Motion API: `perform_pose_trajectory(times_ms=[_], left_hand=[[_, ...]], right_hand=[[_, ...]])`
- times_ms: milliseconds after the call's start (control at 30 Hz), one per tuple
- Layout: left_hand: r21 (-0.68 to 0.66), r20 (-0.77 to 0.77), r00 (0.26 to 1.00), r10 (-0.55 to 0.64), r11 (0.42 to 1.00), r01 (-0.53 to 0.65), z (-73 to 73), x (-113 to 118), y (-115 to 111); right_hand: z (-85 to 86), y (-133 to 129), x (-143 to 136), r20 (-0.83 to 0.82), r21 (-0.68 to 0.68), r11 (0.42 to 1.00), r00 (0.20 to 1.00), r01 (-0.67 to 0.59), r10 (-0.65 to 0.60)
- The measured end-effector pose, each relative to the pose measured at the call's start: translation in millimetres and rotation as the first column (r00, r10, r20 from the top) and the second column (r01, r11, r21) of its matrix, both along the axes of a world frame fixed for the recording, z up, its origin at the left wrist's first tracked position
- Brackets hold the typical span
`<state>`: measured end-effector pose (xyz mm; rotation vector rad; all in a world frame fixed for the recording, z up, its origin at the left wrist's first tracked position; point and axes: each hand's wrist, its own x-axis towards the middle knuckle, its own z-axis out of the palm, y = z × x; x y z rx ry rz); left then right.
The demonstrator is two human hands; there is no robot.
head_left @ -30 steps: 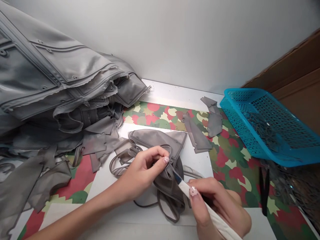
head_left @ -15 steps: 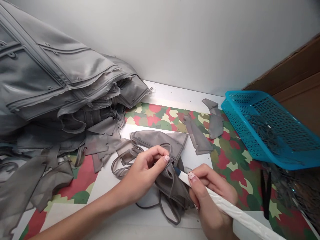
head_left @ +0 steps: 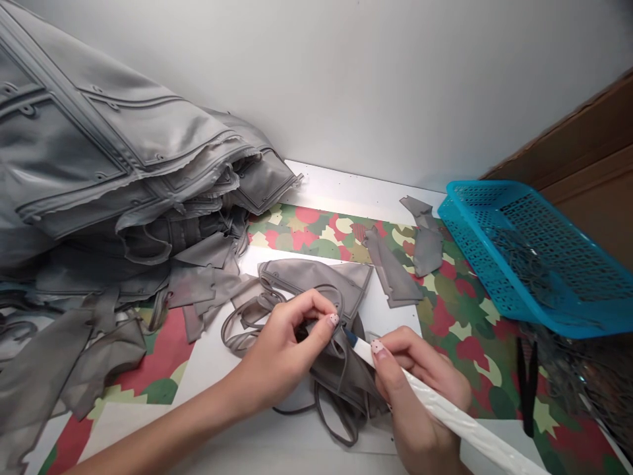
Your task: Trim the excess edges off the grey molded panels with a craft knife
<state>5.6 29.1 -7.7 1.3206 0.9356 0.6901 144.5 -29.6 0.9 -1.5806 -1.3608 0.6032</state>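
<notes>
My left hand (head_left: 289,346) is closed, thumb and fingertips pinching the edge of a thin grey rubber-like moulded sheet (head_left: 319,274). Loops of its narrow trim (head_left: 235,330) curl to the left of the hand and hang below it. Closed around a white-wrapped, pen-like tool (head_left: 459,422) is my right hand (head_left: 420,389). The tool's dark blue tip end points up-left, close against the folded sheet near my left fingertips. Whether its point touches the material is hidden.
A large pile of grey moulded sheets (head_left: 148,125) fills the left. Cut grey scraps (head_left: 395,270) lie on the patterned mat (head_left: 316,231). At right stand a blue basket (head_left: 475,264) holding thin dark offcuts, black tweezers (head_left: 527,389) and a cardboard box (head_left: 593,145).
Both hands stay nearly in place. My left fingertips have shifted slightly down and right with the sheet's edge; the tool has moved only a little.
</notes>
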Motion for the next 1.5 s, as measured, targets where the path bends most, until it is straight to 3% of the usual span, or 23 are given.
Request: perform_pose_trajectory(times_ms=[133, 267, 400, 567, 633, 733, 833, 900, 1067, 1300, 1433, 1500], left_hand=[[0.27, -0.135, 0.991, 0.008, 0.962, 0.029, -3.6, 0, -4], [0.408, -0.179, 0.982, 0.068, 0.913, 0.011, -7.3, 0, -6], [0.496, -0.213, 0.97, 0.121, 0.869, 0.001, -9.1, 2, -10], [0.673, -0.131, 0.974, 0.186, 0.738, -0.05, -9.6, 1, -12], [0.635, -0.114, 0.976, 0.183, 0.77, -0.07, -8.2, 0, -13], [0.437, -0.124, 0.978, 0.168, 0.894, -0.098, -5.2, 1, -14], [0.232, -0.127, 0.973, 0.193, 0.959, -0.16, -3.2, 2, -13], [0.118, -0.119, 0.961, 0.25, 0.965, -0.236, -3.1, 2, -9], [-0.082, -0.036, 0.914, 0.404, 0.91, -0.406, -5.5, -3, 10], [-0.111, 0.064, 0.9, 0.432, 0.899, -0.424, -6.5, -5, 15], [-0.091, 0.089, 0.908, 0.41, 0.911, -0.402, -3.3, -5, 12], [-0.087, 0.095, 0.91, 0.403, 0.914, -0.396, -2.0, -6, 12]], right_hand=[[1.2, -2, -6, 0.178, 0.122, 0.993, 0.984, 0.009, -0.031], [-0.6, -5, -12, 0.278, 0.232, 0.973, 0.958, 0.01, -0.076], [-2.1, -5, -12, 0.303, 0.24, 0.971, 0.95, -0.007, -0.069], [-1.5, 1, -7, 0.324, 0.217, 0.975, 0.94, 0.039, -0.109], [-0.7, 1, -6, 0.288, 0.206, 0.977, 0.951, 0.053, -0.112], [0.3, -2, -8, 0.216, 0.226, 0.972, 0.969, 0.069, -0.119], [1.0, -9, -12, 0.157, 0.238, 0.97, 0.983, 0.057, -0.096], [1.2, -12, -15, 0.125, 0.256, 0.965, 0.987, 0.062, -0.097], [0.1, -18, -23, 0.066, 0.337, 0.94, 0.994, 0.062, -0.089], [-2.1, -12, -11, -0.01, 0.284, 0.93, 0.97, 0.234, -0.241], [-3.2, 6, 4, -0.207, 0.335, 0.872, 0.931, 0.357, -0.302], [-2.8, 15, 13, -0.212, 0.298, 0.842, 0.891, 0.449, -0.4]])
